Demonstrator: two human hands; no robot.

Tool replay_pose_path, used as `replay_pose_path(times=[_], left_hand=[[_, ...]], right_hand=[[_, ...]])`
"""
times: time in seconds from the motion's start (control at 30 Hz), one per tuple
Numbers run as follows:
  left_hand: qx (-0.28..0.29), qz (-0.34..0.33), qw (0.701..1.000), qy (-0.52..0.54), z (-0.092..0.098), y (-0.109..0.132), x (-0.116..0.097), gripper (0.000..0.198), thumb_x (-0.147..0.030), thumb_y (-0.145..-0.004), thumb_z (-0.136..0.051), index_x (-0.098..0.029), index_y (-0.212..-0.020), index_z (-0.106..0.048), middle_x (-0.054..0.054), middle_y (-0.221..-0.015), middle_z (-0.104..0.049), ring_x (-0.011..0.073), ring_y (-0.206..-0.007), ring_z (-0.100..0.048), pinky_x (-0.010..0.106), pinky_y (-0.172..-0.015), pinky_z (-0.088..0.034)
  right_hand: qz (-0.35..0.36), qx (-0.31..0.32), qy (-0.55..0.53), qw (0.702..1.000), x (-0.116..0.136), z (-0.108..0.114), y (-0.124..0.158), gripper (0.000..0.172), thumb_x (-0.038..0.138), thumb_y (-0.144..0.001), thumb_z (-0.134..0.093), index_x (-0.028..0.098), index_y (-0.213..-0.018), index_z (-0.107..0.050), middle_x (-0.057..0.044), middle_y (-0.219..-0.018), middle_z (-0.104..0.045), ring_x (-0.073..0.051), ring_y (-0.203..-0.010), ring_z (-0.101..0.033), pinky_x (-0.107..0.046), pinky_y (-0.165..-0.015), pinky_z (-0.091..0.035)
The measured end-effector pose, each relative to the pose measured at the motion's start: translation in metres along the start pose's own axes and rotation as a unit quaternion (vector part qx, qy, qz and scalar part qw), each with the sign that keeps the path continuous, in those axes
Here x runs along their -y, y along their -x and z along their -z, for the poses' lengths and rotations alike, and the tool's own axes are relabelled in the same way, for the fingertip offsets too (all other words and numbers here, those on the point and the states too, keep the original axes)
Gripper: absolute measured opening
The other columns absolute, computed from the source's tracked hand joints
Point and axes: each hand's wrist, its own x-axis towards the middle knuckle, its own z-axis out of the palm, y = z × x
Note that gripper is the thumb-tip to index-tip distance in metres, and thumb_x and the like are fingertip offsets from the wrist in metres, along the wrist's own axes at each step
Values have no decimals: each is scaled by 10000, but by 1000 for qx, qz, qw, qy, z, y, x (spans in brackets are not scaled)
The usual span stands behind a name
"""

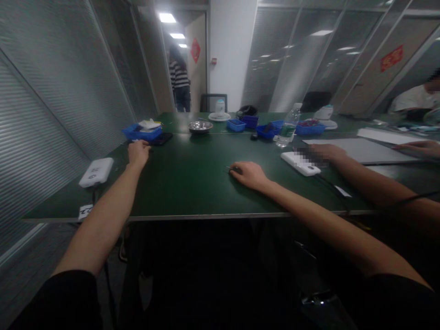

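My left hand [138,153] reaches far out over the green table [192,192], fingers curled, next to a black phone [161,138] and just in front of a blue tray [141,133]. What its fingers pinch, if anything, is too small to see. My right hand [248,174] lies palm down near the table's middle, fingers closed over a small dark object [235,170] with a thin metal tip sticking out to the left.
A white power bank [96,172] lies at the left edge. A steel bowl [200,126], several blue trays [236,124] and a water bottle [287,129] stand further back. A co-worker's arm [360,176] rests at right by a white device [299,163]. A person stands in the doorway.
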Motion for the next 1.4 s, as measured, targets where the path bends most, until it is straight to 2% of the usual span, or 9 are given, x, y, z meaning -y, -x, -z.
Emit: replay_pose_path(times=[0.1, 0.23, 0.4, 0.67, 0.97, 1.23, 1.4], left_hand=[[-17, 36, 999, -13, -3, -1, 1, 275, -267, -980, -632, -139, -1175, -776, 158, -1200, -750, 319, -1116, -665, 406, -1016, -493], [-5, 66, 998, -4, -11, -8, 6, 263, -296, -963, -683, -163, -1162, -792, 159, -1200, -747, 341, -1116, -666, 432, -994, -505], [10, 84, 996, 2, -21, -16, 15, 239, -268, -926, -736, -176, -1137, -801, 139, -1202, -757, 326, -1138, -675, 415, -997, -522], [-21, 80, 996, 13, -29, -22, 26, 262, -281, -935, -741, -179, -1168, -805, 169, -1226, -742, 363, -1180, -670, 457, -1022, -522], [-33, 111, 993, 29, -33, -26, 29, 234, -247, -907, -770, -211, -1131, -823, 122, -1189, -771, 314, -1143, -696, 385, -1009, -539], [-48, 124, 987, 89, -33, -30, 34, 223, -197, -830, -834, -166, -1051, -840, 108, -1072, -803, 278, -1070, -732, 343, -995, -549], [-57, 132, 984, 110, -30, -27, 30, 205, -185, -798, -845, -152, -1000, -832, 102, -1021, -806, 264, -1019, -746, 338, -995, -552]], right_hand=[[3, -1, -2, 1000, 0, 0, 0, 320, 454, -1043, -543, 267, -1222, -732, -58, -1130, -780, -243, -971, -705, -309, -759, -467], [1, -1, -5, 1000, 1, 0, 0, 325, 453, -1045, -542, 260, -1225, -731, -63, -1130, -781, -241, -970, -706, -313, -774, -474], [0, 1, -3, 1000, -1, -1, -1, 327, 453, -1040, -553, 262, -1239, -729, -67, -1142, -781, -245, -988, -704, -312, -783, -476], [7, -4, -5, 1000, -2, -2, -1, 319, 447, -1041, -549, 263, -1231, -728, -67, -1139, -778, -237, -971, -702, -307, -787, -474], [6, -3, -2, 1000, -3, -4, -2, 327, 460, -1038, -544, 267, -1228, -727, -59, -1107, -777, -232, -927, -693, -301, -735, -451], [12, -7, -3, 1000, -4, -4, -1, 328, 454, -1043, -547, 256, -1238, -721, -61, -1114, -776, -229, -939, -692, -301, -747, -453], [11, -8, 0, 1000, -6, -7, -2, 323, 461, -1041, -550, 264, -1229, -723, -57, -1110, -777, -229, -936, -689, -299, -734, -445]])
